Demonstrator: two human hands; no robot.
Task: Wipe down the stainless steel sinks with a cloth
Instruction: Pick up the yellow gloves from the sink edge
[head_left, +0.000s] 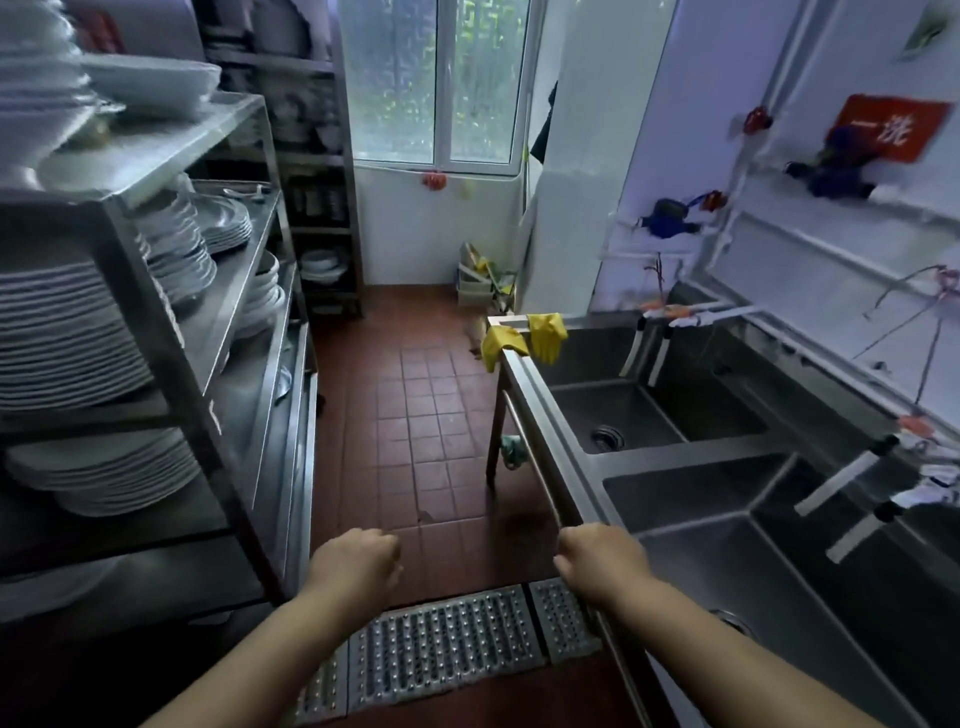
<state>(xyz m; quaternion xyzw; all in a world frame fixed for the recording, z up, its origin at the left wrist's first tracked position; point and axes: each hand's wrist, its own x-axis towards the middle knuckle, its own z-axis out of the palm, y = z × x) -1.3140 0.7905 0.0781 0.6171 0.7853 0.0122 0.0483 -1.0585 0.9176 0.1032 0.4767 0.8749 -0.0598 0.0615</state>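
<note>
A stainless steel sink unit (545, 415) runs along the right wall. It has a far basin (639, 410) and a near basin (737, 561), each with a drain. Taps (841, 483) reach over the basins. A small teal cloth-like bundle (512, 450) hangs under the unit's front rail. My left hand (356, 564) hovers over the floor with its fingers loosely curled and nothing in it. My right hand (597, 561) is over the sink's front rim, also loosely curled and holding nothing that I can see.
Yellow rubber gloves (545, 335) hang over the sink's far corner. Steel shelves (223, 291) stacked with white plates (67, 332) line the left side. A narrow red-tiled aisle (421, 405) leads to a window; a metal drain grate (441, 644) lies underfoot.
</note>
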